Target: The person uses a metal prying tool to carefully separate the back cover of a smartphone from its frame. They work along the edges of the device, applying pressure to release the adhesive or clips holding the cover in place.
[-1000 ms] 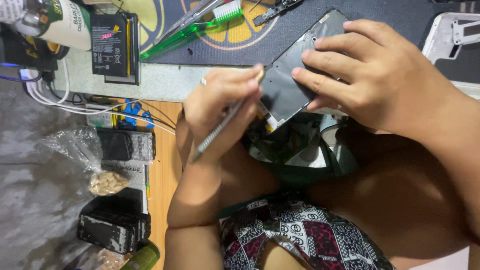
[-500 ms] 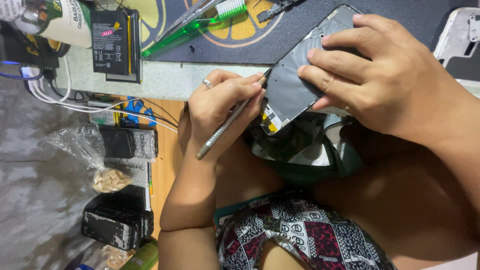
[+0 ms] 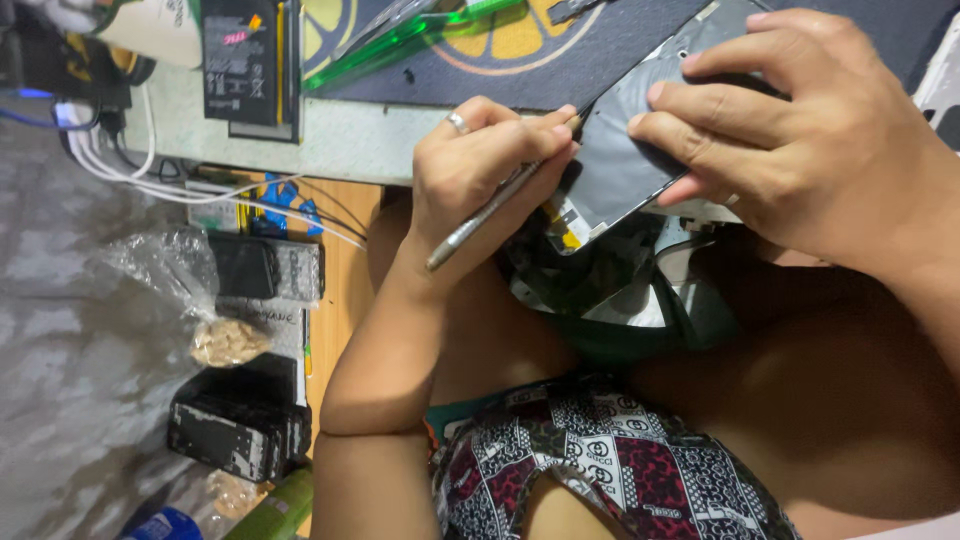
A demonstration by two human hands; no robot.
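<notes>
Left hand (image 3: 480,170) clenched around a thin metal tool (image 3: 490,212), tip set at the edge of the dark phone panel (image 3: 625,165). Right hand (image 3: 800,130) pressed flat on that panel, gripping it tilted over the counter (image 3: 350,140) edge, above the lap. Beside: a green toothbrush (image 3: 420,35) and a black battery (image 3: 240,60).

Phone panel (image 3: 640,160) between hands, battery (image 3: 240,60) left

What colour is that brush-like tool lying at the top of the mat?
Translucent green: the toothbrush-like tool lies on the dark mat, seen in the head view.
</notes>
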